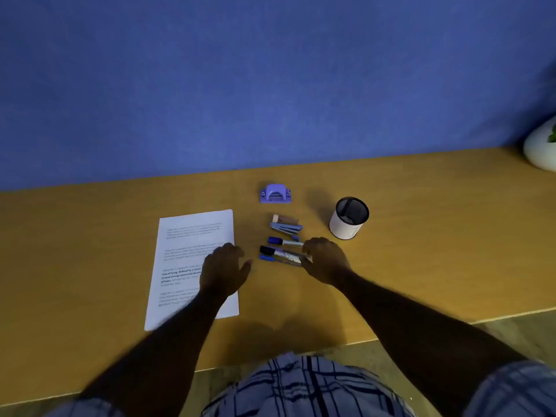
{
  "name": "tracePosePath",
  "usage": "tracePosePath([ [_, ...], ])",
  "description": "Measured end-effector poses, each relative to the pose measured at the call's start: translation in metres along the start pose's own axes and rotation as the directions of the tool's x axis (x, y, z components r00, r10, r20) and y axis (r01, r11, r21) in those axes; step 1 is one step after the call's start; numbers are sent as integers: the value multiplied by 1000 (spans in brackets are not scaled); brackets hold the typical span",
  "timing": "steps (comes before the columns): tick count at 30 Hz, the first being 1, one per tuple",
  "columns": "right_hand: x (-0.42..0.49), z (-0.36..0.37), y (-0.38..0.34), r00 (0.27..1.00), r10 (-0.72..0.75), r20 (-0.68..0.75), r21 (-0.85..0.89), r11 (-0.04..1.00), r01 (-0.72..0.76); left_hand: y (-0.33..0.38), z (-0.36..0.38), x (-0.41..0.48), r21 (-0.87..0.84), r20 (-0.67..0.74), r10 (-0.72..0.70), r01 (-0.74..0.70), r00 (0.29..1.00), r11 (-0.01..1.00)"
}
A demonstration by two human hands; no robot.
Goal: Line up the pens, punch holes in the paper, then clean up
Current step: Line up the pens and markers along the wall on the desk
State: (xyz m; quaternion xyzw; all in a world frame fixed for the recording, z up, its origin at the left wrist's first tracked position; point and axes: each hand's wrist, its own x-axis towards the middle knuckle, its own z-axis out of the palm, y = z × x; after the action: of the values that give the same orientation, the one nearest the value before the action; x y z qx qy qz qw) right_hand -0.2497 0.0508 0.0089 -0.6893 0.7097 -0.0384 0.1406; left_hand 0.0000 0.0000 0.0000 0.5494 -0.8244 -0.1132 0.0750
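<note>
A printed white sheet of paper (192, 245) lies on the wooden desk (421, 251). My left hand (224, 270) hovers over the sheet's right edge with relaxed fingers, holding nothing. To its right lie three markers side by side: a blue-capped marker (284, 242), a black-capped marker (273, 251) and a thin blue pen (270, 258). My right hand (325, 260) touches the right ends of the lower two with its fingertips. A purple hole punch (275, 194) stands near the wall.
A blue stapler (285, 227) and a small brown and beige object (284, 219) lie just beyond the markers. A white mesh pen cup (349, 218) stands upright to the right. A white plant pot (541, 145) sits at the far right by the blue wall.
</note>
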Motion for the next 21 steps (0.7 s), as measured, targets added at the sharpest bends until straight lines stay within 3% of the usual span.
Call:
tracePosePath([
  [6,9,16,-2,997,-8,74,-48,999,11,14,4,4,-15,123,-53,56,991,998],
  [21,37,30,1,975,-171,143,-179,964,195,6,17,22,-99,120,-52,64,991,993],
])
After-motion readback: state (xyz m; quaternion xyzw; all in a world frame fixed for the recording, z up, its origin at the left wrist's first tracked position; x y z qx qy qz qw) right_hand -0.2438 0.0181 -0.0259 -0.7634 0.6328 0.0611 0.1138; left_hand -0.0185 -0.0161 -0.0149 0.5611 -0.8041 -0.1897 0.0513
